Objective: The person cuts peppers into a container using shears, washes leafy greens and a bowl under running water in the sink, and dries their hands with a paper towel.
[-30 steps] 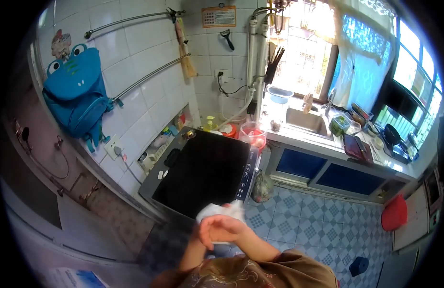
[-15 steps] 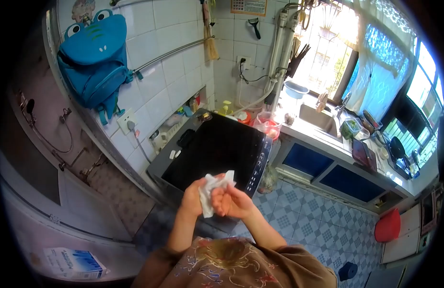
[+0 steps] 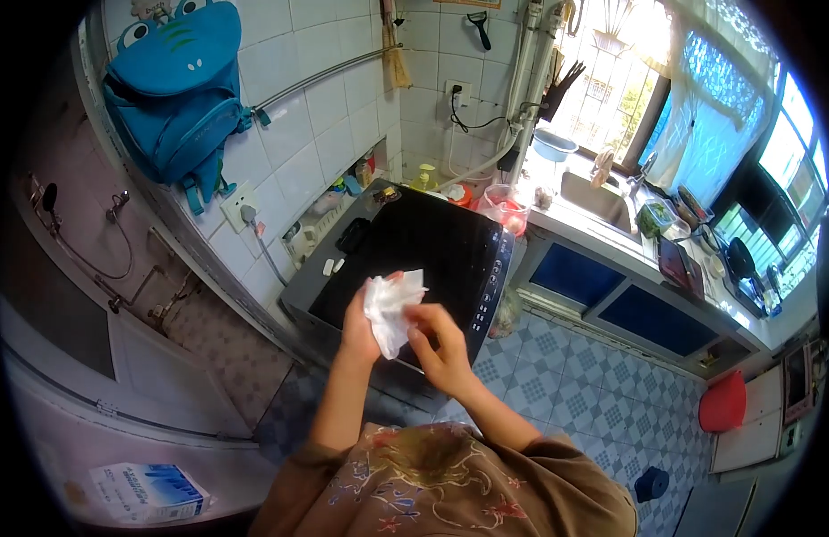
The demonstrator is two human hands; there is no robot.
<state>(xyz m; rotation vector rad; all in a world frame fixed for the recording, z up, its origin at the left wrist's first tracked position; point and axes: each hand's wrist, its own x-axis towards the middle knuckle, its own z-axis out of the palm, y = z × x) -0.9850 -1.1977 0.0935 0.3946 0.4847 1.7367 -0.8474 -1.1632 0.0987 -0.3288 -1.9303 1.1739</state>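
A crumpled white tissue (image 3: 389,313) lies across the palm and fingers of my left hand (image 3: 359,324), which holds it up over the front edge of the dark-topped washing machine (image 3: 414,242). My right hand (image 3: 440,345) is at the tissue's right side, its fingers curled and touching or very near the tissue's edge. Whether the right fingertips pinch it cannot be made out. Two small white pieces (image 3: 333,267) lie on the machine's left rim, beside a black object (image 3: 353,235).
A red basket (image 3: 504,208) stands behind the machine. On the right are a sink (image 3: 596,199) and a counter with a dark cutting board (image 3: 680,267). A blue backpack (image 3: 177,98) hangs on the left wall. A red bucket (image 3: 722,401) and a blue stool (image 3: 652,484) stand on the floor.
Both hands have moved up and forward over the machine with the tissue. The tissue is more spread out, and my right hand has shifted to its right side. The view has tilted lower.
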